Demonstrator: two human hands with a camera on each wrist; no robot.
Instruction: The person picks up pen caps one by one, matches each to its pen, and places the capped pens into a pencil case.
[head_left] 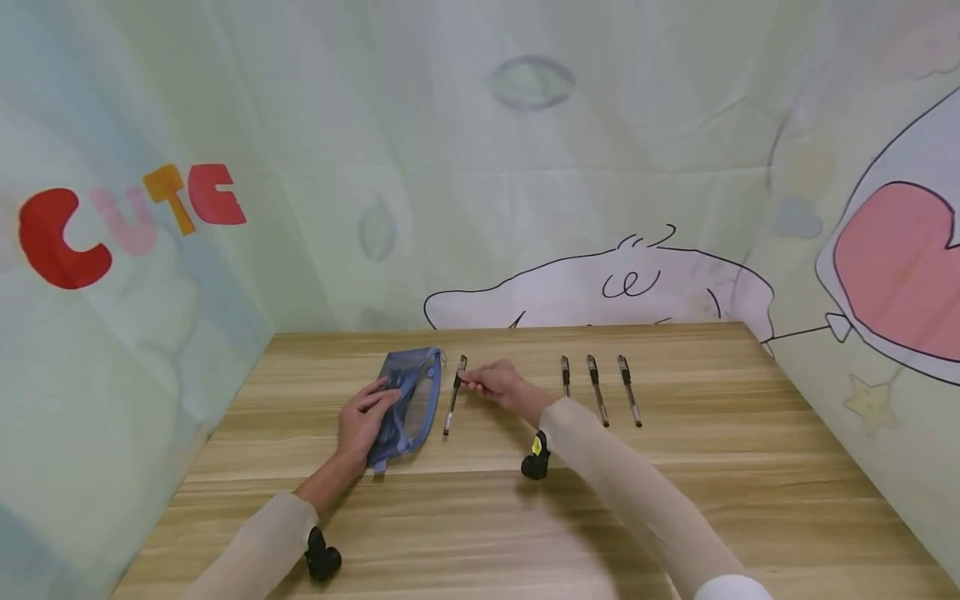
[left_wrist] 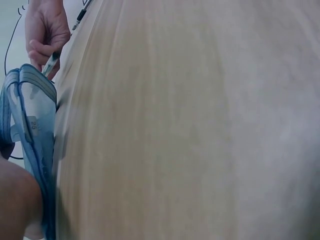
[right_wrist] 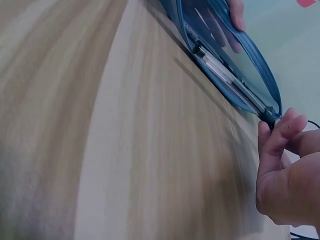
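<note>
A blue zip pouch with see-through mesh point(head_left: 411, 360) stands on edge on the table, its zipped mouth spread toward the right. My left hand point(head_left: 366, 421) grips its left side, thumb and fingers on the mesh; dark contents show through. Between thumb and fingers, my right hand point(head_left: 495, 382) pinches a clear-barrelled pen point(head_left: 452, 404) by its black grip end. In the right wrist view the pen point(right_wrist: 225, 75) slants across the pouch's open mouth, its black-capped end toward the inside. The left wrist view shows the right hand point(left_wrist: 47, 30) just beyond the pouch point(left_wrist: 40, 120).
Three similar pens, a left one point(head_left: 566, 375), a middle one point(head_left: 597, 390) and a right one point(head_left: 630, 390), lie in a row right of the hands. The right forearm partly covers the left one. A printed curtain point(head_left: 480, 208) hangs behind the wooden table point(head_left: 420, 533).
</note>
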